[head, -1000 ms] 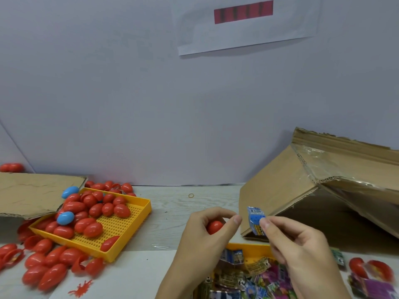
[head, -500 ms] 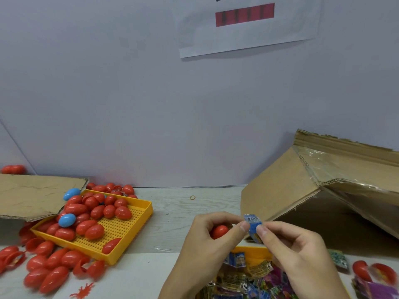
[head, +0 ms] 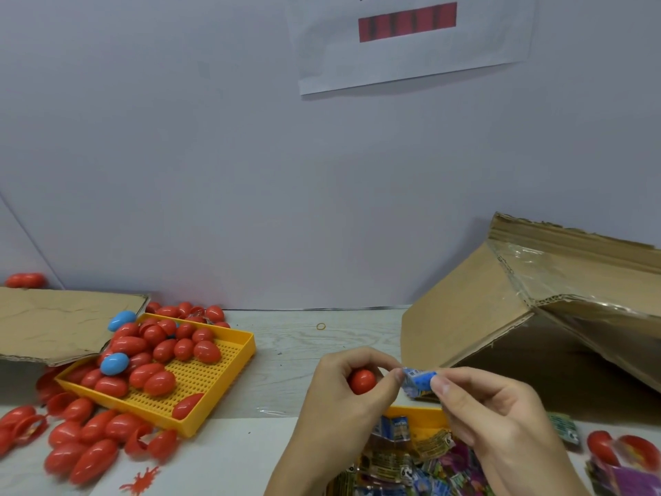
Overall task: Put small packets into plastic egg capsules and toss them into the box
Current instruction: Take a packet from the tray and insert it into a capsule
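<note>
Lying tipped on its side at the desk's right edge was the cardboard box point(head: 508, 309); the yellow tray point(head: 200, 381) of red capsules sat toward the left edge. Near the front edge, the left hand point(head: 343, 399) curled around a red capsule point(head: 362, 381) while the right hand point(head: 500, 413) pinched a blue packet point(head: 418, 381) just beside it

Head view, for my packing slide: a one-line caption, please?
Left hand holds a red egg capsule while right hand brings a blue packet to it.
</note>
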`<state>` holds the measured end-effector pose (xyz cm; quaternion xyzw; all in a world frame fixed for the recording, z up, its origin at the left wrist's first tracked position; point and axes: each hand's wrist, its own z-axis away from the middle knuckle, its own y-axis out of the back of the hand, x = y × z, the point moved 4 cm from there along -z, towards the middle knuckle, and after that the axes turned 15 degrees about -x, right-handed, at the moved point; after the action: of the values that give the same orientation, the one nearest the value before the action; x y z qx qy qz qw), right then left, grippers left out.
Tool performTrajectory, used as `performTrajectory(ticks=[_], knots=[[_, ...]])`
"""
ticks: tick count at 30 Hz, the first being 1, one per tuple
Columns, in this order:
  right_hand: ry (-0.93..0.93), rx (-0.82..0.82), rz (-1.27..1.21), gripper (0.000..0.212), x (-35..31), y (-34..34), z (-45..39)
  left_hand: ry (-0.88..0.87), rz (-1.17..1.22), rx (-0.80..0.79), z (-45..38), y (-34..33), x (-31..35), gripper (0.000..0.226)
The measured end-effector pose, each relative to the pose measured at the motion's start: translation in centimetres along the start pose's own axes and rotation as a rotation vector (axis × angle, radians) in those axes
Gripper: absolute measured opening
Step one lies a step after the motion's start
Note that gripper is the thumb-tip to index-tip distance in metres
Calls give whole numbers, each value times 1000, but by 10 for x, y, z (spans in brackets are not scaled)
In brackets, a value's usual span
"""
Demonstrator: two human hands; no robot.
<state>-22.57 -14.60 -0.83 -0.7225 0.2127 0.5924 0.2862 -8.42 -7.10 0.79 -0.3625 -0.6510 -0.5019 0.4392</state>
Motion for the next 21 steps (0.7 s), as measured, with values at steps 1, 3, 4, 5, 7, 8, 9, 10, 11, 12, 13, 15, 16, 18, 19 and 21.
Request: performTrajectory(ticks=[1,3,4,5,7,8,9,10,11,12,13,15,16,18,19,21], knots=[[-9,-17,0,83,0,-1,0,-6,1,20,0,1,0,12],[-35,-39,5,82,1,-4,-1,-16,-2,41,0,3,1,14],[-47,-46,4,78,1,-4,0,-22,-7,40,0,2,1,16],[-60,-51,0,68,1,-5,0,-26,-11,34,0,2,1,17],[-79,-48,-7,45,0,-6,1,-27,-14,11,-1,0,1,18],[-76,-35,6,41,-1,-5,1,-28,-17,-6,-1,-1,1,19],[-70,-18,22,39,-1,-4,1,-32,-21,-24,-1,-2,1,20],[-66,-3,36,39,-2,-4,1,-35,-24,-41,-2,-3,1,20],[-61,7,42,38,-2,-3,1,-36,-24,-56,-2,-3,1,19],[-56,15,40,36,-2,-3,1,-35,-24,-70,-2,-3,1,17],[-53,30,36,33,-2,-2,1,-31,-21,-82,-2,-4,1,15],[-38,79,17,28,-1,0,1,-12,1,-109,-1,-4,0,8],[-28,109,13,26,-1,2,1,3,17,-121,-1,-5,-2,10],[-4,174,6,24,-1,6,1,47,70,-137,0,-5,-8,21],[8,204,4,25,-2,8,2,68,108,-143,0,-5,-10,24],[18,240,40,23,-3,10,4,89,161,-148,0,-6,-11,24]])
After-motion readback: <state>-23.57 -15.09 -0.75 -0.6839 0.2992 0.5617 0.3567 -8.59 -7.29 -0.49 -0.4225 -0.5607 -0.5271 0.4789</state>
